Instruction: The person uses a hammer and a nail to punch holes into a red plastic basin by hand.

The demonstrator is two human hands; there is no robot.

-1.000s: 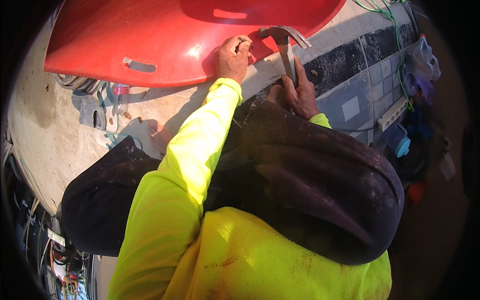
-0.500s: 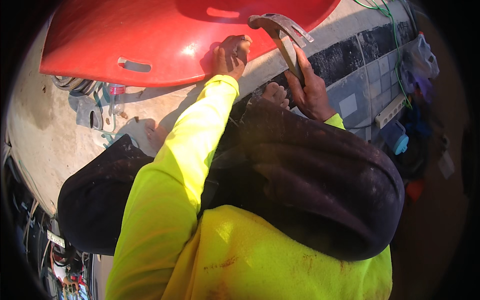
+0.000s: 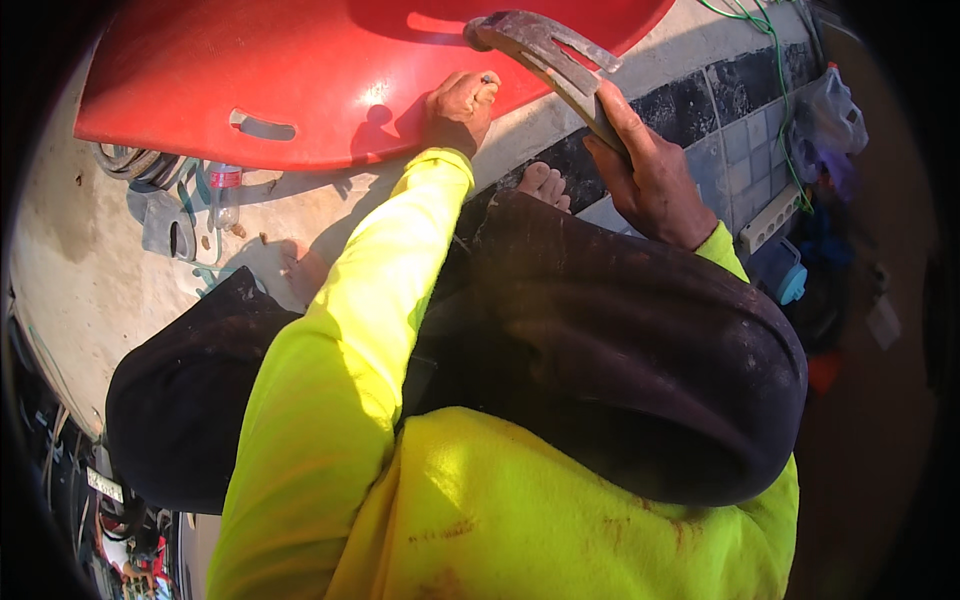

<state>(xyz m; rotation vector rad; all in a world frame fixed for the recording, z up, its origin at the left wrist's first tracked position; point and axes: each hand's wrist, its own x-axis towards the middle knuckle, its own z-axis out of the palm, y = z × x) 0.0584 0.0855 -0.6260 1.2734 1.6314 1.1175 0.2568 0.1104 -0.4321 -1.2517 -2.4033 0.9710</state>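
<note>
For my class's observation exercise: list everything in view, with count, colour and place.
Panel: one, red, top
Hammer: one, grey, upper centre
Bottle: one, clear, below panel
Hoses: uncounted, grey, left
Floor: one, pale, left
Cable: uncounted, green, right
Bag: one, translucent, right
Power strip: one, white, right
Container: one, blue, right
Tiles: several, grey/black, right
Clutter: uncounted, mixed, both sides
Left hand: one, bare, by panel
Right hand: one, bare, gripping hammer
Feet: two, bare, beyond knees
Trousers: one, dark, centre
Shirt: one, yellow, bottom

Wears bright yellow-green long-sleeved top [image 3: 520, 510], soft-napped, streaked reddish-brown across front, creased along left sleeve [image 3: 335, 335], gathered at cuff [image 3: 442, 161]. Also wears loose, dark trousers [image 3: 640, 350] with pale specks near knee; shows bare toes [image 3: 543, 183].
</note>
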